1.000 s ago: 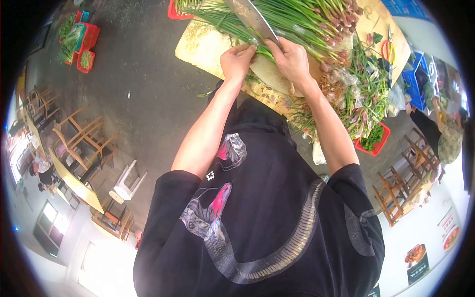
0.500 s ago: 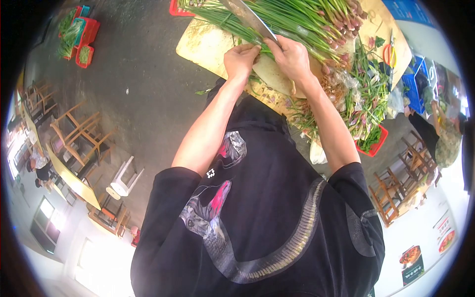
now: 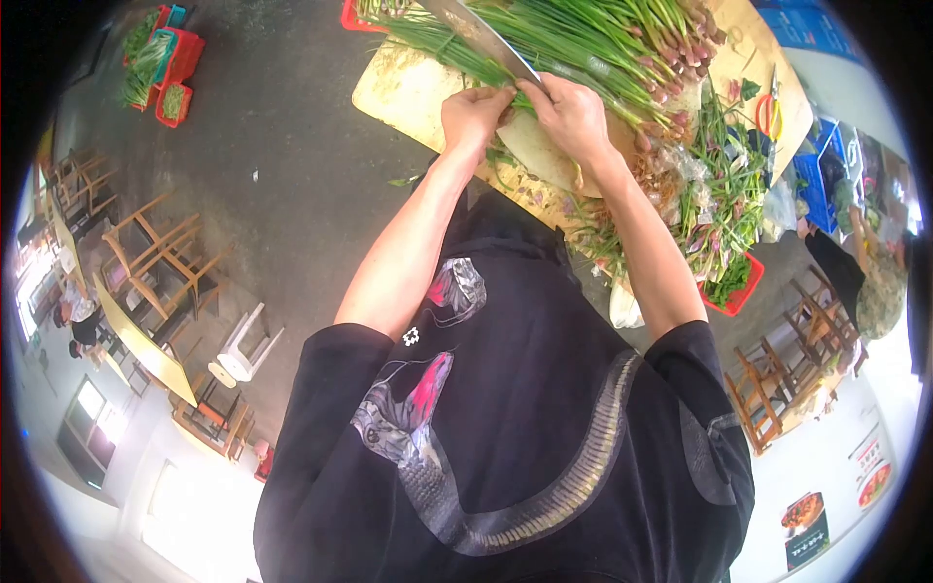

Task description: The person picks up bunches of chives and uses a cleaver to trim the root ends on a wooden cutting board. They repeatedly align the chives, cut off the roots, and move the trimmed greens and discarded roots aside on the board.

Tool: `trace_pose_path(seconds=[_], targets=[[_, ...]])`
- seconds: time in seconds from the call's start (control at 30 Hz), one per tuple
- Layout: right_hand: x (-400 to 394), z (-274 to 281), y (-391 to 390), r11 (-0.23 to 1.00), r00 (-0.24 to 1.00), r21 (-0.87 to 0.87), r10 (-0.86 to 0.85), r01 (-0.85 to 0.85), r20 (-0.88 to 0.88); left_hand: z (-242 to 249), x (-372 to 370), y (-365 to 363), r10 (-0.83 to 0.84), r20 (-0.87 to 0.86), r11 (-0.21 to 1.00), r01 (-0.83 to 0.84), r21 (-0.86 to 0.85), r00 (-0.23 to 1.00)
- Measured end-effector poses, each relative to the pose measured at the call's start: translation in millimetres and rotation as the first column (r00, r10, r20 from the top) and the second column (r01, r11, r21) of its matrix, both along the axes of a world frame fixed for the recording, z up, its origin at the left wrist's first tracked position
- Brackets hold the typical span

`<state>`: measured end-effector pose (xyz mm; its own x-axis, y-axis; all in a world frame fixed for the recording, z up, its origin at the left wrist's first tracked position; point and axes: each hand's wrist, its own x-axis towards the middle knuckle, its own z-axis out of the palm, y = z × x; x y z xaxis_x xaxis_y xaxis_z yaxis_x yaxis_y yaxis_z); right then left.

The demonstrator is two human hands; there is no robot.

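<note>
My right hand (image 3: 575, 119) is closed at the near end of a broad-bladed knife (image 3: 481, 37), whose handle is hidden inside the fist. The blade points up and left over a large bunch of spring onions (image 3: 583, 53) with reddish bulbs at the right. My left hand (image 3: 473, 119) is closed in a pinch, its fingertips almost meeting the right thumb below the blade. Whatever lies between those fingertips is too small to make out. Under the hands is a pale rounded board (image 3: 539, 146) on a yellowish tabletop (image 3: 398, 97).
Trimmings and roots (image 3: 714, 209) pile up along the table's right side. Scissors with orange-yellow handles (image 3: 769, 117) lie beyond them. A red basket of greens (image 3: 734, 285) and a blue crate (image 3: 818, 175) stand at the right. Stacked wooden chairs (image 3: 165, 253) and red baskets (image 3: 178, 68) are at the left.
The view has shifted slightly. My hands stay together below the blade, the right thumb now nearer the left fingertips; the knife and spring onions look much the same.
</note>
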<state>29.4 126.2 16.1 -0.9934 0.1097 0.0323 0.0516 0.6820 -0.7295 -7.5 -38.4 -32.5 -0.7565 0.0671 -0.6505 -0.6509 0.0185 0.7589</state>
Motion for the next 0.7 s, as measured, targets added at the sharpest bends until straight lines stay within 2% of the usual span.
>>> trace_pose_path(seconds=[0.17,0.37,0.43,0.5,0.57,0.6,0.67,0.7], targets=[[-8.9,1.0,-8.2,1.0,1.0,0.031,0.005,-0.006,0.014,3.8,-0.6,-1.7,-0.017,0.022,0.999,0.016,0.034,1.0],[11.6,34.1,10.2,0.991,0.978,-0.031,-0.136,0.133,-0.16,3.9,-9.4,-13.0,-0.129,0.089,0.985,0.116,0.131,0.988],[27.1,45.9,17.4,0.979,0.98,-0.067,-0.195,0.191,-0.05,8.7,-9.0,-18.9,-0.144,0.115,0.98,0.125,0.156,0.983],[48.8,52.4,25.5,0.968,0.969,-0.058,-0.242,0.244,0.037,14.0,-6.0,-25.4,-0.213,0.058,0.974,0.207,0.093,0.975],[75.1,53.7,28.4,0.945,0.95,-0.094,-0.312,0.313,0.022,23.2,-2.1,-30.0,-0.302,-0.005,0.953,0.302,0.0,0.953],[88.9,53.6,29.8,0.932,0.938,-0.112,-0.346,0.346,0.017,18.6,-1.8,-32.4,-0.315,-0.099,0.948,0.308,-0.081,0.944],[114.9,50.2,32.4,0.891,0.901,-0.147,-0.415,0.43,0.124,5.1,3.6,-37.8,-0.351,-0.277,0.926,0.288,-0.242,0.895],[125.6,44.5,34.6,0.866,0.885,-0.185,-0.442,0.464,0.147,22.3,6.3,-29.7,-0.384,-0.395,0.905,0.256,-0.339,0.834]])
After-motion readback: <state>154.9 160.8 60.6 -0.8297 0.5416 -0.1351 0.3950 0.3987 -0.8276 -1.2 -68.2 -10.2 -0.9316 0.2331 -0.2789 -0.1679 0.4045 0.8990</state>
